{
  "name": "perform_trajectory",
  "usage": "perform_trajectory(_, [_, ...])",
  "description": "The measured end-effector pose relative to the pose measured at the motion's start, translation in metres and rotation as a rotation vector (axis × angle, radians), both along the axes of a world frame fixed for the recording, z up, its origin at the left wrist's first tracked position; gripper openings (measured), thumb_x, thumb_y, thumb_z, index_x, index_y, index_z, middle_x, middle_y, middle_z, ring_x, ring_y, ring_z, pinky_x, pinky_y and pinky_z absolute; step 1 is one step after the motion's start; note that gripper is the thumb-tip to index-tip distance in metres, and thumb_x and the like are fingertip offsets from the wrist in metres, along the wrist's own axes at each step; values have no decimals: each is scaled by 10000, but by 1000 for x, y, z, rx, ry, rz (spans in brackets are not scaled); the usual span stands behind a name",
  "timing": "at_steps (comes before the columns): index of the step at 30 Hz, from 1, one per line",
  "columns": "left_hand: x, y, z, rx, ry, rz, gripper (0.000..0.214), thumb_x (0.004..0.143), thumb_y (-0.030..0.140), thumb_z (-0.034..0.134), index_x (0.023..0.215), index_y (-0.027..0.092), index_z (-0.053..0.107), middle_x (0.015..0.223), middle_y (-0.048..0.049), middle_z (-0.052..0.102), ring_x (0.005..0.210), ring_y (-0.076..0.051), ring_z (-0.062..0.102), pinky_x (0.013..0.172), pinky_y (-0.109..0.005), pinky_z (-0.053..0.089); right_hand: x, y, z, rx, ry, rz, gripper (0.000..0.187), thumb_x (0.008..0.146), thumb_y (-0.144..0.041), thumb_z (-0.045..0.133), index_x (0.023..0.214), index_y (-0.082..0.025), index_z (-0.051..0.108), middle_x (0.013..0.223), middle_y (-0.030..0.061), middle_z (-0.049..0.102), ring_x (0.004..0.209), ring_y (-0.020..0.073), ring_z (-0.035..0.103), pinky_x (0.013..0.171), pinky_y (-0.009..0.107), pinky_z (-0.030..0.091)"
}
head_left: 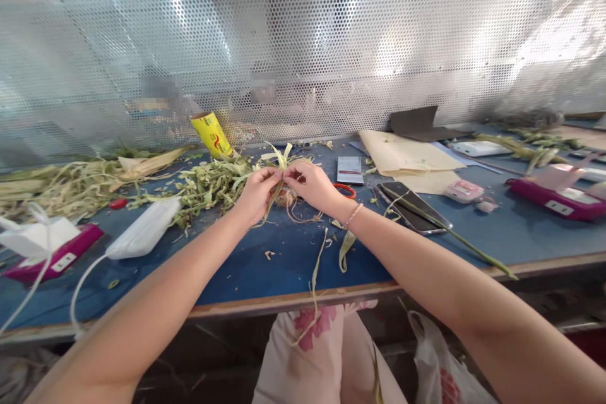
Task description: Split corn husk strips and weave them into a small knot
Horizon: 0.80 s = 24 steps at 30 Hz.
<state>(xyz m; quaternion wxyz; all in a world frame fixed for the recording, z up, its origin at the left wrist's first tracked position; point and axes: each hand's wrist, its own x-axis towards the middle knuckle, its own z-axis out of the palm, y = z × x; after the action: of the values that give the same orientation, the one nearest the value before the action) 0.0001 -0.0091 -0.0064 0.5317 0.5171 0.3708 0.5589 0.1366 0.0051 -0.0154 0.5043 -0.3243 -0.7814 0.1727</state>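
My left hand [259, 194] and my right hand [311, 184] meet above the blue tabletop, fingers pinched together on pale green leaf strips [280, 156]. Several strip ends fan upward from between the fingertips, and a thin length trails down below my left hand. Just beneath the hands lies some brown twine [303, 217], partly covered by them. To the left is a heap of greenish, curled leaf pieces [204, 188]. Beside my right wrist shows an orange ring-shaped handle [346, 190]; the rest of that object is hidden. A loose leaf strip [316, 268] hangs over the table's front edge.
A perforated metal screen [303, 50] closes off the back. Leaning near it is a yellow tube [211, 134]. On the right lie a black phone [416, 209], tan paper [407, 154] and a purple power strip [558, 197]; another power strip [64, 257] and a white device [144, 228] sit left.
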Motion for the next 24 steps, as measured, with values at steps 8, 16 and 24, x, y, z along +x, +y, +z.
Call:
perform_trajectory(8, [1, -1, 1, -7, 8, -15, 223, 574, 274, 709, 645, 147, 539, 570, 29, 533, 513, -67, 491, 506, -213, 408, 0, -2, 1, 16, -2, -40, 47, 718, -164, 497, 681, -172, 525, 694, 10, 549, 662, 115, 499, 616, 256, 421])
perform_trajectory(16, [2, -3, 3, 41, 14, -12, 235, 569, 294, 715, 628, 150, 539, 577, 31, 537, 522, -66, 497, 532, -215, 420, 2, -4, 4, 62, 10, -65, 49, 700, -171, 537, 711, -179, 491, 716, 10, 534, 648, 114, 496, 602, 256, 431])
perform_trajectory(24, [-1, 1, -2, 155, 131, 53, 241, 603, 329, 701, 648, 152, 543, 553, 39, 519, 517, -58, 467, 514, -192, 374, 4, -4, 5, 113, -48, -66, 42, 716, -136, 511, 729, -170, 491, 762, 28, 518, 655, 113, 491, 628, 262, 438])
